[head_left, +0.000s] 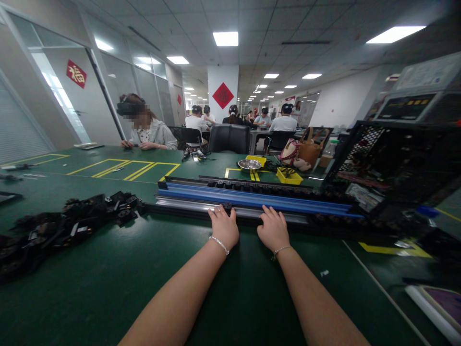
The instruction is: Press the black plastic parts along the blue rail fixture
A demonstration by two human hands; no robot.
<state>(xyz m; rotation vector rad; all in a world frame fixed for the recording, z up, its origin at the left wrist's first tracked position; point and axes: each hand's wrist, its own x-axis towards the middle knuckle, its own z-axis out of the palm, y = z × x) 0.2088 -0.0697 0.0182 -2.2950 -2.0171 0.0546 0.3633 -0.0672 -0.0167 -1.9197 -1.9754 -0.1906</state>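
A long assembly of parallel rails lies across the green table in front of me, with a blue rail [252, 197] along its middle and a silver rail [187, 203] nearer to me. My left hand [224, 226] rests on the near rail edge with its fingers spread. A small black part [227, 205] sits on the silver rail right by those fingertips; whether my thumb touches it I cannot tell. To the right, my right hand [272, 228] lies over the same near edge, its fingers stretched forward, with the fingertips on the rail. Neither hand is wrapped round anything.
A heap of small black parts [72, 223] lies on the left. Behind the rails stand a metal bowl [249, 164] and a yellow tray [290, 178]. An open black metal case [392, 163] stands at right. Across the table sits another person [156, 132].
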